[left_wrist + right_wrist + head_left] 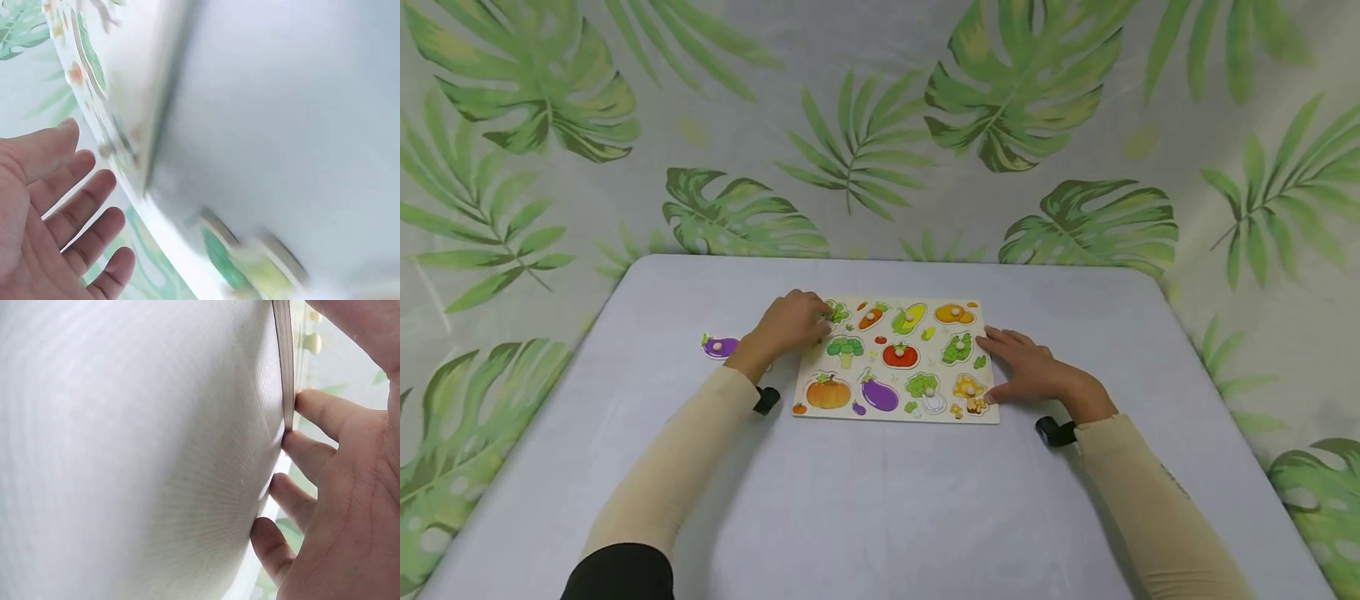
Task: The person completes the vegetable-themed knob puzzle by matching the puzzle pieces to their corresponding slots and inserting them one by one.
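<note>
A wooden vegetable puzzle board (891, 419) lies flat on the table, with knobbed pieces such as a tomato (900, 356) on it. My left hand (793, 321) is over the board's far left corner, beside a green vegetable picture (837, 312). In the left wrist view its fingers (87, 194) are spread and relaxed, with nothing between them. My right hand (1026, 367) rests at the board's right edge, fingertips touching the edge and table, thumb near the mushroom (970, 390). A loose eggplant piece (721, 347) lies left of the board, partly hidden by my left wrist.
The white table (895, 508) stretches around the board. Blurred green pieces (228, 262) lie near the board in the left wrist view. A leaf-patterned cloth (880, 133) hangs behind the table. Black wrist cameras (1055, 432) sit below both wrists.
</note>
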Tool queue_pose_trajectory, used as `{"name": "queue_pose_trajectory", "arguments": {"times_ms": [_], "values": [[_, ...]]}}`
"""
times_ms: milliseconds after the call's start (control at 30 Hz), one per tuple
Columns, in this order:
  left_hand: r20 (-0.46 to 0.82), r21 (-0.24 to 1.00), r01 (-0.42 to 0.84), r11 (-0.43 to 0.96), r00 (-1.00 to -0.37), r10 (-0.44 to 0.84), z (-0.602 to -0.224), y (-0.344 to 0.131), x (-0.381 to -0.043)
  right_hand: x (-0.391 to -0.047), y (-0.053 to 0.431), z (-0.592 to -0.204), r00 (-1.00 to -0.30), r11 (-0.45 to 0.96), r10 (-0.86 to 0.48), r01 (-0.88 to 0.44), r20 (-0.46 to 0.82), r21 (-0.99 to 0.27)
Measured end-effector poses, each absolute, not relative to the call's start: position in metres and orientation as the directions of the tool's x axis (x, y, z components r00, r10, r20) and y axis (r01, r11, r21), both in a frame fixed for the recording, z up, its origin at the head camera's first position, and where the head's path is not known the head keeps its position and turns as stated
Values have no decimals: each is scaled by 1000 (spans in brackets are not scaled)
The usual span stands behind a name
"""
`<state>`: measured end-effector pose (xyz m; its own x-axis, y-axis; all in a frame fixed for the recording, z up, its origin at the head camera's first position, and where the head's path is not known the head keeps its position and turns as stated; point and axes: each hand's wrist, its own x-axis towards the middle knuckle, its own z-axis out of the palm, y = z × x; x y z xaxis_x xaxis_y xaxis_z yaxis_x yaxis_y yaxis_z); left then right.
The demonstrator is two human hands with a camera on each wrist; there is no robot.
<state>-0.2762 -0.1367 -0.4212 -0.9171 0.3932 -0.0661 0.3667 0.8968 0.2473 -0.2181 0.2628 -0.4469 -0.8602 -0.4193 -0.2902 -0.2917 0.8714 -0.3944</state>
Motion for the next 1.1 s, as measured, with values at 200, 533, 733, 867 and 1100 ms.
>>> {"name": "queue_pose_trajectory", "arguments": {"times_ms": [200,533,733,867,1100], "values": [[-81,242,336,910,-928,364,-419,-167,-259,-218,261,-446,-860,873,-414,-283,-298,-396],[-104,276,283,919,-941,321,-419,-201,-247,-218,262,-449,-863,874,-415,-292,-286,-387],[-110,272,291,917,-937,330,-426,-219,-241,-219,261,-449,-861,873,-420,-298,-285,-386],[-116,298,271,915,-942,316,-428,-227,-237,-219,261,-450,-861,875,-418,-295,-290,-385],[-111,316,273,909,-940,321,-431,-233,-233,-220,261,-452,-863,874,-417,-295,-285,-387]]}}
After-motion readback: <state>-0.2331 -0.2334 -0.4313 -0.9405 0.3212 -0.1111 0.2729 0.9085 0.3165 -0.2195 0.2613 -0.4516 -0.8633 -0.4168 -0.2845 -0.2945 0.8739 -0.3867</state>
